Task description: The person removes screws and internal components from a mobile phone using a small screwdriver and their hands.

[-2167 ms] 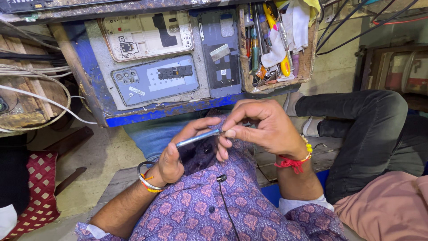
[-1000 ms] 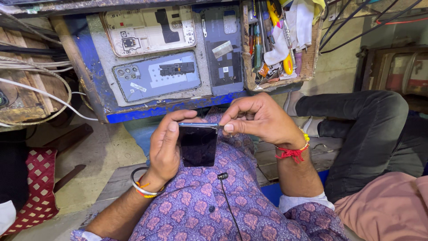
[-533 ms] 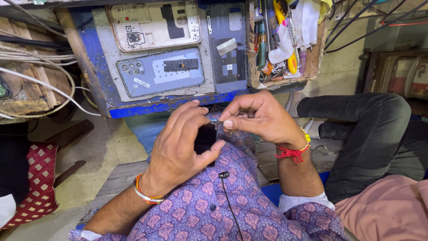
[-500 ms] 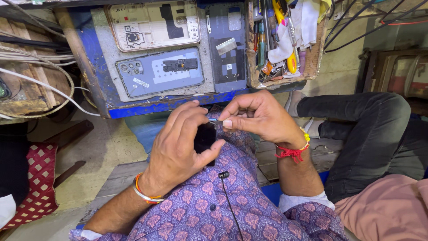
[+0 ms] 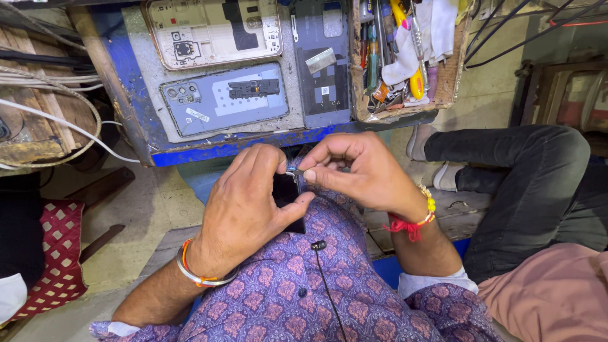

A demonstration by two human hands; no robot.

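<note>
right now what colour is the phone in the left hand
Black, a dark glossy slab gripped by the left hand; the head view shows it.

A blue bench (image 5: 190, 152) carried opened phone backs (image 5: 225, 98) and a wooden tool tray (image 5: 451, 76) — screwdrivers (image 5: 415, 57) inside. White cables (image 5: 50, 120) looped at left — a chequered red cloth (image 5: 60, 253) lay below.

a dark, blank phone screen (image 5: 288, 193) sits at centre, mostly covered. at eleven o'clock, small white rectangular stickers (image 5: 197, 114) sit on a grey-blue phone back panel (image 5: 225, 98).
</note>
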